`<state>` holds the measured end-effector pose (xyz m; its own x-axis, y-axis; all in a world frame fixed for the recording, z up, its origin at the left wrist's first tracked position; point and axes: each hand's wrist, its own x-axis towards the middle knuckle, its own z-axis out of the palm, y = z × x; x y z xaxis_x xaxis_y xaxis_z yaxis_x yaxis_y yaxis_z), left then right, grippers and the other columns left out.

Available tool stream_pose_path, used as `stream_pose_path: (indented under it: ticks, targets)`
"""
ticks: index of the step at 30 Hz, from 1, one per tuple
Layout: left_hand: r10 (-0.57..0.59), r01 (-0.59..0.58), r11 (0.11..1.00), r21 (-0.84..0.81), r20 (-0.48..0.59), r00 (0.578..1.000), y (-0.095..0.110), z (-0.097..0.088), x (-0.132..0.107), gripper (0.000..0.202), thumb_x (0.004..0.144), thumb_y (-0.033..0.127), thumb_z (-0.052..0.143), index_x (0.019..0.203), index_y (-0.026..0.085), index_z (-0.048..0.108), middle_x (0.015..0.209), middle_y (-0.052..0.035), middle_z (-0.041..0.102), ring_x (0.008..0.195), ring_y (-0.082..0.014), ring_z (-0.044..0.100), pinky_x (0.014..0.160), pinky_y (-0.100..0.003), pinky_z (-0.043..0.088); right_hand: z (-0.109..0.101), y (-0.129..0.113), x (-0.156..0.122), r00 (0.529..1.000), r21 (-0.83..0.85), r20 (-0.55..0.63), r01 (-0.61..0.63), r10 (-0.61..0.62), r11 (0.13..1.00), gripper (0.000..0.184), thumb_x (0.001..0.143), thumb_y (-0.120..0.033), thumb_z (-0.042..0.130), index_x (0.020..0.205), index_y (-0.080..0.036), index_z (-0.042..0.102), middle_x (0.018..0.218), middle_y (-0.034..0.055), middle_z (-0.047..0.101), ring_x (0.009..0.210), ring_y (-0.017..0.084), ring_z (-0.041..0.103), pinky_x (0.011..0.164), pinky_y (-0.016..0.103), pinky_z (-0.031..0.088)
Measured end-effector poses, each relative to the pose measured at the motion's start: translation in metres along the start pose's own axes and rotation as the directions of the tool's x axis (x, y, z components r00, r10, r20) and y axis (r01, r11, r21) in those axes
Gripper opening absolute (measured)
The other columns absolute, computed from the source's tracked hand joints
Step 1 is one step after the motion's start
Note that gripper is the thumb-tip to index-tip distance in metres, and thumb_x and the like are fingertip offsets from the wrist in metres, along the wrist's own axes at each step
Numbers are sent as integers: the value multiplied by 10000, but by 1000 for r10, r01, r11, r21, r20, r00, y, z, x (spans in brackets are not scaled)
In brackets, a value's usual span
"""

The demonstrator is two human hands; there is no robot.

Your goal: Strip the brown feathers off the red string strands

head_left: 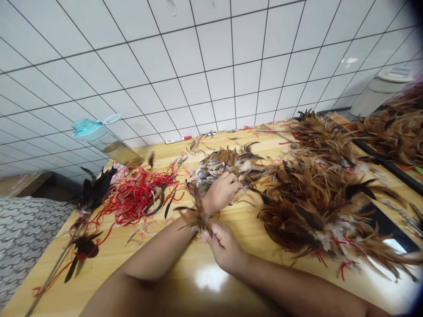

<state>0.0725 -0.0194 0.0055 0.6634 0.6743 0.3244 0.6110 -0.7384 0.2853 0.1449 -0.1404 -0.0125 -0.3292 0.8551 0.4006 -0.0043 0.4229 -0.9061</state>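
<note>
Left hand [222, 192] on feathers [224, 165], right hand [225, 246] apparently pinching a tuft [197, 219]

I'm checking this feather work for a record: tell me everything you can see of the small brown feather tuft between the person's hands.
The small tuft of brown feathers is a narrow, loose bunch of slender, wispy barbs, brown with darker streaks. It looks soft and natural. Its tips fan out to the left and upward, while its lower end gathers into the fingers of the right hand. The tuft sits just beside the left wrist, above the wooden tabletop. Whether it touches the tabletop cannot be told.
</note>
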Motion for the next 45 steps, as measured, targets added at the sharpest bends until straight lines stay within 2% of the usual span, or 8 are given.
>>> stream_pose_path:
  ticks: [6, 11, 15, 19, 23, 30, 35, 45]
  targets:
    - [-353, 187, 844, -503, -258, 899, -18, -15, -8, 165, 866, 269, 566, 894, 181, 703, 920, -58, 626, 913, -158, 560, 864, -300, 425, -4, 4, 4, 979, 127, -30, -198, 203, 972, 309, 932, -383, 373, 704, -197, 468, 661, -2, 501, 638, 125, 480, 607, 249, 397]
    - [-651, 188, 432, -882, -162, 741, -35, -47, -28, 202, 818, 361, 636, 868, 165, 634, 916, -29, 646, 868, -140, 574, 810, -254, 432, -16, 14, 17, 871, 447, -111, -386, 478, 807, 326, 846, -514, 528, 783, -194, 539, 622, -31, 448, 592, 113, 416, 566, 243, 383]
    - [-707, 144, 334, -932, -147, 691, -33, -69, -49, 257, 816, 405, 636, 892, 160, 620, 812, -13, 630, 790, -122, 558, 757, -229, 424, -33, 21, 31, 795, 602, -221, -345, 565, 720, 311, 758, -482, 653, 705, -214, 506, 557, -65, 343, 517, 96, 286, 491, 236, 285]
    - [-664, 272, 383, -883, -59, 745, -26, -80, -67, 333, 820, 454, 609, 930, 142, 644, 716, -5, 590, 685, -112, 531, 669, -222, 418, -39, 21, 37, 748, 659, -236, -345, 620, 668, 321, 648, -449, 746, 726, -215, 539, 587, -58, 394, 528, 93, 303, 488, 237, 257]
    - [-551, 407, 570, -714, 35, 834, -14, -88, -77, 295, 874, 377, 541, 1032, 142, 622, 749, -1, 596, 669, -100, 526, 650, -215, 408, -37, 20, 38, 750, 637, -242, -357, 616, 684, 329, 631, -465, 743, 711, -217, 541, 588, -53, 400, 527, 97, 302, 487, 244, 244]
    - [-247, 257, 920, -296, 69, 966, 4, -96, -75, 206, 917, 205, 459, 926, 160, 660, 866, -41, 657, 821, -124, 583, 767, -239, 436, -36, 23, 33, 834, 317, -256, -405, 488, 858, 301, 818, -473, 557, 668, -216, 508, 595, -31, 425, 527, 119, 343, 515, 269, 296]
    - [-157, 188, 964, -191, 167, 974, 8, -93, -76, 227, 925, 194, 441, 916, 150, 664, 865, -55, 610, 820, -131, 565, 761, -244, 446, -35, 27, 30, 915, -54, -254, -338, 315, 939, 283, 865, -405, 475, 673, -209, 548, 630, -6, 540, 633, 159, 498, 618, 279, 395]
    - [-102, 93, 994, 54, 191, 976, 14, -87, -75, 263, 933, 209, 434, 816, 127, 655, 823, -71, 595, 793, -150, 540, 728, -255, 427, -34, 34, 28, 982, -463, -135, -179, 131, 868, 258, 851, -253, 429, 597, -217, 455, 608, 20, 536, 586, 165, 484, 567, 279, 365]
